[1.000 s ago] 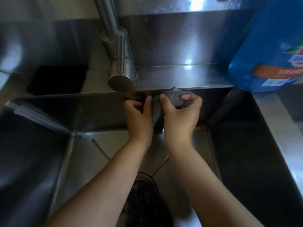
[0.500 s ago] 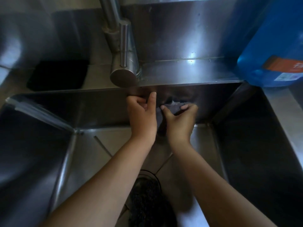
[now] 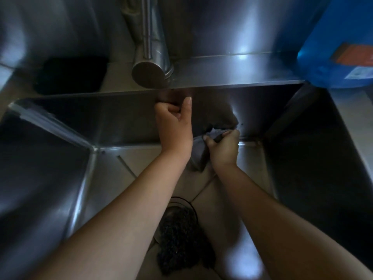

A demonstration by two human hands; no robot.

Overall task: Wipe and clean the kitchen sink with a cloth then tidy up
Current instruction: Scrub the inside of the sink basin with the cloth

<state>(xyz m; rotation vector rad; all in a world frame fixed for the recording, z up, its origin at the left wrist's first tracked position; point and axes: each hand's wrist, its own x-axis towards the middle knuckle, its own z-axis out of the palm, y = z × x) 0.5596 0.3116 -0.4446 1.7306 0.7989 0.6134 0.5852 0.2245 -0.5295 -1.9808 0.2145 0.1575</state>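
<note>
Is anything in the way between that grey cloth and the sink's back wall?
Nothing visible. The right hand grips the cloth right at the foot of the back wall; the left hand sits beside it, not between.

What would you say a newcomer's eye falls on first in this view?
First, the two hands deep in the steel sink: the right hand grips a grey cloth low against the back wall, the left hand, fingers curled, sits beside it, higher up under the rim. Then the bright blue bottle at the upper right, and a dark mesh clump over the drain nearest the camera.
</note>
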